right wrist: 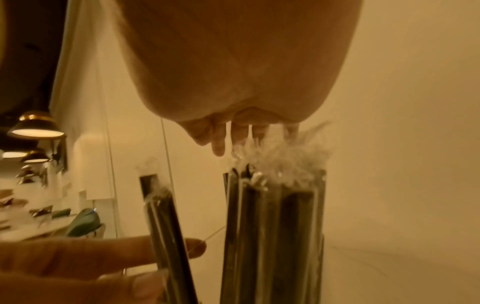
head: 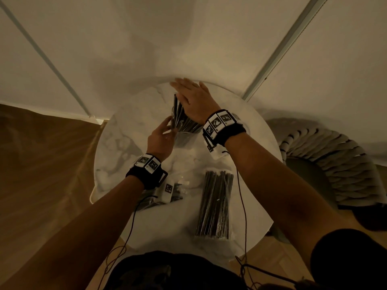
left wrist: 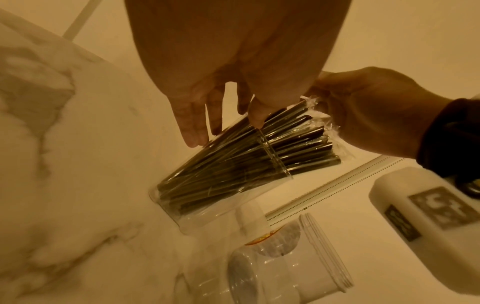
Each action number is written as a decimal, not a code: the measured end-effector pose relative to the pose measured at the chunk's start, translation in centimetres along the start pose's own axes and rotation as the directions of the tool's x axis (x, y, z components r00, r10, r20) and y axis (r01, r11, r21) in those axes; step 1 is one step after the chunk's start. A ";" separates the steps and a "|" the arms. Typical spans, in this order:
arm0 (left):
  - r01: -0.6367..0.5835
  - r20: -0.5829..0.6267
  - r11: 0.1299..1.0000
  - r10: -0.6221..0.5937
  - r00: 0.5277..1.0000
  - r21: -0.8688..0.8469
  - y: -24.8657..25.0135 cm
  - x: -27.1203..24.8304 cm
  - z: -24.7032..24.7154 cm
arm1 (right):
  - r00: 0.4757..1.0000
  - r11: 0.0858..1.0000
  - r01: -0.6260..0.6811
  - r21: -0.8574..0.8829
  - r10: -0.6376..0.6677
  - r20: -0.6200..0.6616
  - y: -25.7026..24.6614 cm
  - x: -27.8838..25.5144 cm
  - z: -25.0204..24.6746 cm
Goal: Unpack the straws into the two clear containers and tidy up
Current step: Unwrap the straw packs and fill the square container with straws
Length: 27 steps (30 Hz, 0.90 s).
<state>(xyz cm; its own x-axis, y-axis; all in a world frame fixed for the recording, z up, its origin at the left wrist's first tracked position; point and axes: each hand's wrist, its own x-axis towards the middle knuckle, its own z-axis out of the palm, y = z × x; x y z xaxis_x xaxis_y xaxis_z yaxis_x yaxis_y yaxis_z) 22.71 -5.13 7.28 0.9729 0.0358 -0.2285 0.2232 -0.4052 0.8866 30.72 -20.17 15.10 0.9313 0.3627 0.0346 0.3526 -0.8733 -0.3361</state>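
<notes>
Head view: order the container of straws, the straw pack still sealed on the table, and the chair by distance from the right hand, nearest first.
1. Container of straws: under the right hand, touching.
2. Sealed pack: near side of the table.
3. Chair: off the table, far right.

Hidden from me: straw tops (head: 178,109) under right hand (head: 193,101); second straw pack (head: 173,193) beneath left wrist; label (left wrist: 270,236) unreadable.
</notes>
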 end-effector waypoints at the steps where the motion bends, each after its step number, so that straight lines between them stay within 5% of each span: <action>1: -0.002 0.002 1.000 0.002 1.000 0.008 0.0 -0.1 0.0 | 0.999 0.999 0.029 -0.043 -0.028 0.022 0.0 -0.1 0.1; 5: -0.004 0.001 1.000 0.004 1.000 0.024 0.0 -0.1 -0.2 | 1.000 0.990 0.012 -0.144 -0.011 0.007 0.5 -0.4 0.4; 11: 0.025 0.020 1.000 -0.024 1.000 -0.012 -0.7 -0.1 0.0 | 0.984 0.993 -0.032 0.116 0.052 -0.172 0.6 -1.4 0.4; 18: 0.066 -0.020 0.997 -0.067 0.998 -0.044 -2.7 -1.5 -0.4 | 0.828 0.959 0.049 0.278 0.116 -0.548 -1.2 -7.8 0.4; 23: 0.100 0.046 0.986 -0.107 0.993 0.136 -5.2 -3.1 -1.2 | 0.847 0.933 0.084 0.349 0.118 -0.518 -2.4 -13.8 4.1; 27: 0.097 0.210 0.939 -0.173 0.962 0.330 -7.3 -5.0 -1.9 | 0.902 0.847 -0.082 0.525 0.287 -0.321 -2.3 -17.8 8.2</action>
<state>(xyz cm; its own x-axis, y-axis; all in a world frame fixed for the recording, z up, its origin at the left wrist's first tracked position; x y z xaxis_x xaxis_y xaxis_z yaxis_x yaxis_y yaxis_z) 16.34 -0.61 2.69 0.8849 -0.0870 -0.4576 0.2838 -0.6784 0.6777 12.62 -21.95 7.56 0.9710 -0.0275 0.2374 0.1742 -0.5986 -0.7819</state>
